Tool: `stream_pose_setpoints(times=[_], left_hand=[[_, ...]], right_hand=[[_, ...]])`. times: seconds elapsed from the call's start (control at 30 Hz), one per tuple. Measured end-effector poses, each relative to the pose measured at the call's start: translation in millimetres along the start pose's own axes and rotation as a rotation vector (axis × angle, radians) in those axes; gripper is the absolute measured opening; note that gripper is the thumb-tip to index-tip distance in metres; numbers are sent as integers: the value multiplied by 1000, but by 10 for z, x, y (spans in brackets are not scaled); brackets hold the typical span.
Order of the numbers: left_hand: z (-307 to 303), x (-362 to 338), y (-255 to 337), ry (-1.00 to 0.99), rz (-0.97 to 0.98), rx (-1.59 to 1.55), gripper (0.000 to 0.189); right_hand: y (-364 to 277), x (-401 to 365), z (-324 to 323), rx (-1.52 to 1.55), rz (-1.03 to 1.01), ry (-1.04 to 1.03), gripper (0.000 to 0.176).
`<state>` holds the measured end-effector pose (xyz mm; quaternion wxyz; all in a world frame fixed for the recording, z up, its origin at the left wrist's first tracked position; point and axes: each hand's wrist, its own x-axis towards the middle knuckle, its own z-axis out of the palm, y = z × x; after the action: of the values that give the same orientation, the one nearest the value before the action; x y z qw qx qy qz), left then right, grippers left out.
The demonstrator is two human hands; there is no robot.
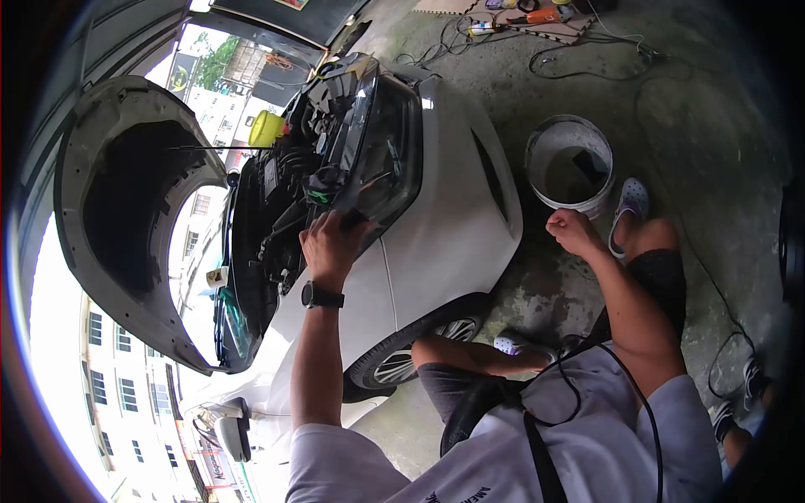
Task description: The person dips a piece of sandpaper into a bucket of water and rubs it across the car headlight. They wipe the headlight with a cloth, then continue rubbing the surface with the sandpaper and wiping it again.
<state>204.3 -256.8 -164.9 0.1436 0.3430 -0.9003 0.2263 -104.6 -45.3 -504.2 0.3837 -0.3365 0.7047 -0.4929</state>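
Note:
My left hand (327, 249), with a dark watch on its wrist, is at the edge of the white car's headlight (381, 180). Its fingers are closed on a small dark pad-like piece (357, 230), partly hidden and too dark to identify. Beside it, a black and green item (322, 186) lies at the edge of the engine bay. My right hand (573, 231) is curled by the near rim of a pale bucket (543, 194); whatever its fingers hold, if anything, is hidden. Murky water and a dark rectangular patch show inside the bucket.
The car's hood (197, 147) stands raised over the engine bay. A yellow container (267, 128) sits at its far side. The front wheel (411, 352) is close to my knee. Cables (587, 74) and tools lie across the concrete floor. Another person's shoes (750, 381) show at right.

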Motion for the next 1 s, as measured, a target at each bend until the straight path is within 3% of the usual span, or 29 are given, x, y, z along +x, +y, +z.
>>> stream_pose_setpoints(times=[0.07,0.27,0.37,0.43,0.67,0.87,1.0], left_hand=[[-100,-162,-129,-23,5,19,41],[-128,-247,-189,-5,-4,21,41],[-9,-46,1,25,-23,-1,41],[23,30,57,-71,-73,-9,43],[-64,-397,-348,-57,-50,7,43],[20,-4,84,-64,-37,-10,40],[-54,-229,-108,-42,7,16,40]], right_hand=[[-70,-54,-55,-87,-111,48,26],[-135,-105,-156,-40,13,22,26],[-133,-80,-69,-31,-6,15,25],[-133,-59,-35,-36,-3,4,26],[-35,-87,-152,-100,-56,48,28],[-29,-27,-47,-52,-3,-1,28],[-93,-66,-74,-96,-40,23,29]])
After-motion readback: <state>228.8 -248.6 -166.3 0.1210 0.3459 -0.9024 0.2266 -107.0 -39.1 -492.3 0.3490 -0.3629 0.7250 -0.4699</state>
